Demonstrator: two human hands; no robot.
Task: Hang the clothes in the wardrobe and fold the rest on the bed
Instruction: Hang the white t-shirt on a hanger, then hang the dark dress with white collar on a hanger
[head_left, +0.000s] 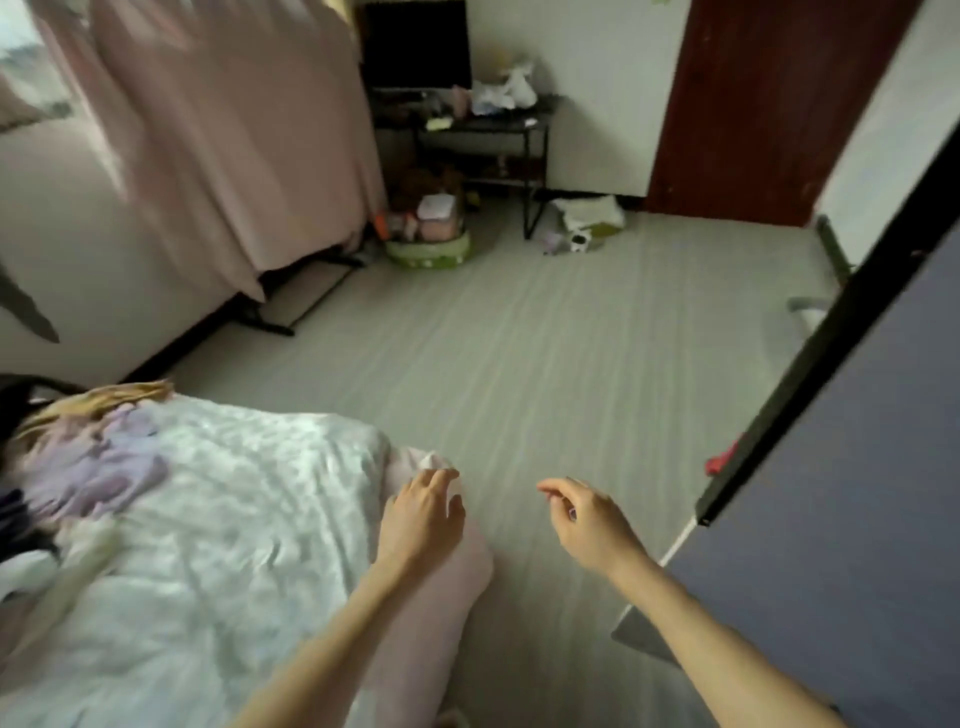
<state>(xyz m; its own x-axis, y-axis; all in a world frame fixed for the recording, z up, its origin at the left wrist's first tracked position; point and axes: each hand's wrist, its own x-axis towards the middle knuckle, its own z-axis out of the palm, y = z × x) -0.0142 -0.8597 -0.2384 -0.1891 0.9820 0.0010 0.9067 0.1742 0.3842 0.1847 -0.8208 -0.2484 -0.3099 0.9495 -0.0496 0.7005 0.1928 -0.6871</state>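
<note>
Left hand (423, 512) is hovering open above the bed (234, 519) corner; right hand (584, 519) is hanging loosely curled, empty, beside the wardrobe (841, 493).

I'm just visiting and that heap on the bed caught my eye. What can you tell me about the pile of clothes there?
The pile of clothes is a loose, crumpled heap of soft fabric, mostly lilac and pale purple, with a yellowish striped piece on its far side and darker pieces at the picture's left edge. It lies unfolded on the white quilt, at the bed's far left. Neither hand touches it. It is blurred, so single garments cannot be told apart.
</note>
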